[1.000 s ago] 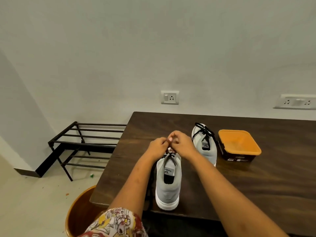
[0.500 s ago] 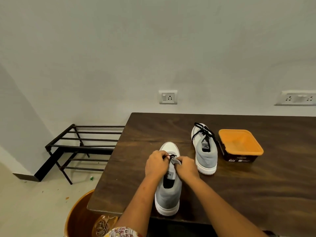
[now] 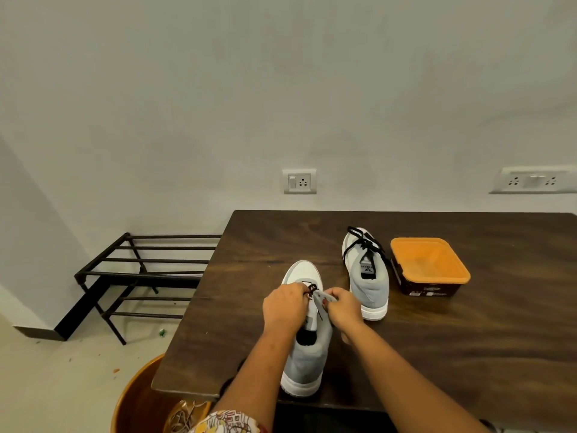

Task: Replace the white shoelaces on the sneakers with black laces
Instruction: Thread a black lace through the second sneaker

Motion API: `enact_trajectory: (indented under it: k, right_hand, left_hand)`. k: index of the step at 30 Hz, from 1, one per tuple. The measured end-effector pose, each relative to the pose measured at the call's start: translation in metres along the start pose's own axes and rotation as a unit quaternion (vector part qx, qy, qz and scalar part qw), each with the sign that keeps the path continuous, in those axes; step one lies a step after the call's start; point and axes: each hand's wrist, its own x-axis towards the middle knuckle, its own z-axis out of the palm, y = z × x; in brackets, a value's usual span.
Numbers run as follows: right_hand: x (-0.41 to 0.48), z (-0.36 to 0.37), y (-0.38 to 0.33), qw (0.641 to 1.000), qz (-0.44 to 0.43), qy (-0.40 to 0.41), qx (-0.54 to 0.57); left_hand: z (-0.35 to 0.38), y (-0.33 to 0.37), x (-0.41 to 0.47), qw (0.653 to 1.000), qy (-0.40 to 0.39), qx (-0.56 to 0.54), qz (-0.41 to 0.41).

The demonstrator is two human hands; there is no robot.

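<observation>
A grey and white sneaker (image 3: pixel 307 360) stands on the dark wooden table (image 3: pixel 452 345), heel toward me. My left hand (image 3: pixel 285 306) and my right hand (image 3: pixel 343 307) sit over its tongue, each pinching a part of the black lace (image 3: pixel 311 289) at the eyelets. My fingers hide most of the lace. A second grey sneaker (image 3: pixel 368 276) stands farther back on the right, threaded with a black lace (image 3: pixel 362 243) tied on top.
An orange tub (image 3: pixel 429 265) sits right of the far sneaker. A brown bin (image 3: pixel 137 404) with whitish laces (image 3: pixel 184 415) inside stands below the table's left front corner. A black metal rack (image 3: pixel 140 276) is on the floor at the left.
My hands came down from above the toe toward the tongue of the near sneaker and settled there, still pinching the black lace. The camera tipped slightly.
</observation>
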Motion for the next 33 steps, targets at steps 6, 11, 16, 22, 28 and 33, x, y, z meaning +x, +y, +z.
enact_trajectory:
  k: [6, 11, 16, 22, 28, 33]
  right_hand:
    - [0.000, -0.001, -0.001, 1.000, 0.003, -0.007, 0.000]
    - [0.001, -0.003, 0.002, 1.000, 0.013, -0.013, -0.001]
    - [0.002, -0.004, 0.003, 1.000, 0.006, -0.020, -0.006]
    - [0.005, 0.001, -0.001, 0.998, -0.018, -0.038, -0.042]
    - [0.004, -0.004, 0.002, 0.993, 0.006, -0.092, 0.076]
    - [0.009, -0.010, -0.001, 0.971, 0.060, -0.154, 0.175]
  left_hand:
    - [0.009, 0.003, -0.004, 0.998, 0.051, -0.024, 0.011]
    - [0.021, 0.009, 0.004, 0.989, 0.100, -0.103, -0.038]
    - [0.030, 0.009, 0.010, 0.990, 0.085, -0.106, -0.042]
    - [0.033, -0.003, 0.009, 0.979, 0.093, -0.171, -0.063]
    - [0.039, -0.008, 0.009, 0.973, 0.102, -0.204, -0.046]
    - [0.043, -0.007, 0.008, 0.972, 0.102, -0.206, -0.053]
